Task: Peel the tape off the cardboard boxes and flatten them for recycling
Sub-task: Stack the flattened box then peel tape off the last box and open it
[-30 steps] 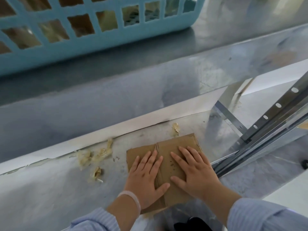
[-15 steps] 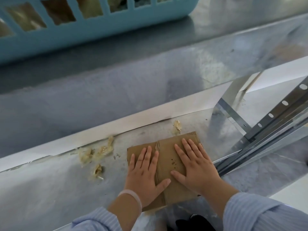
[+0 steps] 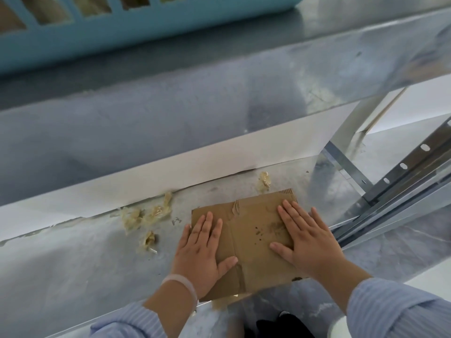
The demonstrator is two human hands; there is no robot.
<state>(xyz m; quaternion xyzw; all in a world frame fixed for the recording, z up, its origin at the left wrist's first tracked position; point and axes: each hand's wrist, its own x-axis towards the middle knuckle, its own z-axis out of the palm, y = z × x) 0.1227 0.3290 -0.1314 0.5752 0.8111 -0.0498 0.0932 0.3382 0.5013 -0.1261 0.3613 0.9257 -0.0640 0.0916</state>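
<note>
A small brown cardboard box (image 3: 251, 237) lies flattened on the lower metal shelf (image 3: 73, 276), near its front edge. My left hand (image 3: 202, 252) presses flat on the cardboard's left part, fingers straight and together. My right hand (image 3: 310, 240) presses flat on its right part, fingers spread. A crease runs down the bare middle between my hands. Several crumpled bits of yellowish tape (image 3: 144, 215) lie on the shelf to the left, and one tape scrap (image 3: 264, 180) sits just behind the cardboard.
A light blue plastic basket (image 3: 146, 28) with cardboard inside stands on the upper shelf (image 3: 219, 69). A perforated grey metal upright (image 3: 402, 181) slants at the right. Grey floor shows below the shelf's front edge.
My hands have slid apart on the cardboard, the left toward its left edge and the right toward its right edge, baring the middle crease. The view has come closer.
</note>
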